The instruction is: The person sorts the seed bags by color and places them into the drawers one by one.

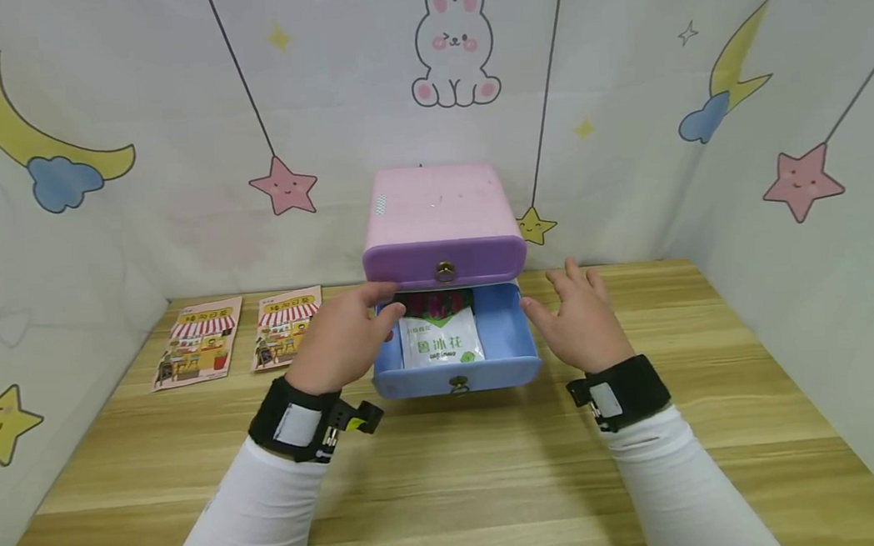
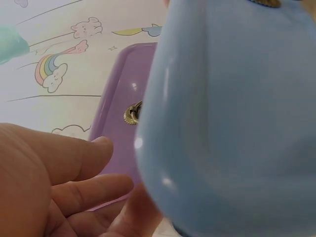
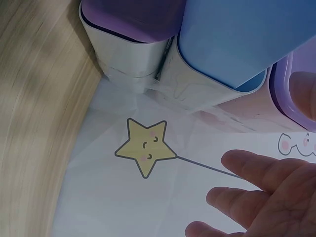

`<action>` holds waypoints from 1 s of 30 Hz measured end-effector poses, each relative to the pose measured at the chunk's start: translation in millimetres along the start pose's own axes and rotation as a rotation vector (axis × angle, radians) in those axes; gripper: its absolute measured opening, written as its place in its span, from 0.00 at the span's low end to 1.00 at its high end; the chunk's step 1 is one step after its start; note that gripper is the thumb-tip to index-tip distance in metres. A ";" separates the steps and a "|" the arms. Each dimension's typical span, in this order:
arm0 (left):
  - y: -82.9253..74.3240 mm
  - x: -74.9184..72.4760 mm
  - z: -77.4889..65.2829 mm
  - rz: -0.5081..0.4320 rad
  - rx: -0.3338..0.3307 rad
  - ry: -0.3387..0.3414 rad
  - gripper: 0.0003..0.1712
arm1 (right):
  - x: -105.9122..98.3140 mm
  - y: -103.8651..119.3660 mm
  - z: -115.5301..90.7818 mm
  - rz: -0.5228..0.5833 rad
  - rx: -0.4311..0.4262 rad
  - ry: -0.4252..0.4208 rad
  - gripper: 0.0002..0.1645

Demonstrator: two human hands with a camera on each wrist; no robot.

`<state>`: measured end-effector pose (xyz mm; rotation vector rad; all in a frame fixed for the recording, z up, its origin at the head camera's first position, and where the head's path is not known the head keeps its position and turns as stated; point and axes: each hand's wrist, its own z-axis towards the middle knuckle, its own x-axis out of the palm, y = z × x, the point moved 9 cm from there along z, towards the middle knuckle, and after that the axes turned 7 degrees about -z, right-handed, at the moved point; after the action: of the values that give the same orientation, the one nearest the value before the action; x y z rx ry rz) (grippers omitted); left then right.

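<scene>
A small drawer cabinet with a pink top and a closed purple drawer stands against the back wall. Below it a blue drawer is pulled out, holding a white packet with green print and a dark red top part. My left hand is at the drawer's left side, thumb and fingers loosely extended; the left wrist view shows fingertips close against the blue side, contact unclear. On the right side, my right hand has its fingers spread, thumb near the drawer's edge. Neither hand grips anything.
Two printed packets with striped awnings, one at far left and one nearer the cabinet, lie on the wooden table. In the right wrist view, another purple drawer sits under the blue one. A patterned cloth wall encloses the back and sides.
</scene>
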<state>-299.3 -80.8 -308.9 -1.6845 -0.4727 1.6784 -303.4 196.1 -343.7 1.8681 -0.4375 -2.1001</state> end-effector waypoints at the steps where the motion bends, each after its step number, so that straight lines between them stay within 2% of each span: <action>1: 0.5 -2.2 -0.9 -0.001 0.001 -0.016 0.25 | 0.1 0.1 0.0 0.000 -0.001 0.000 0.46; 10: 8.0 -23.5 -7.7 -0.098 0.024 -0.237 0.19 | -1.2 1.0 -1.8 0.015 -0.005 -0.004 0.46; 15: 14.2 -27.3 -7.5 -0.195 0.038 -0.304 0.23 | -3.0 1.9 -3.4 0.027 -0.005 -0.013 0.45; 22: 18.8 -29.4 -3.9 -0.312 0.082 -0.345 0.37 | -15.9 9.1 -9.4 0.056 -0.024 -0.104 0.40; 30: 20.0 -26.4 4.4 -0.311 0.104 -0.303 0.43 | -41.0 24.9 -29.7 0.142 -0.024 -0.237 0.31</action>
<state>-310.3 -111.9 -303.5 -1.2148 -0.7369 1.6950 -268.8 189.6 -299.6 1.5313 -0.5777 -2.2258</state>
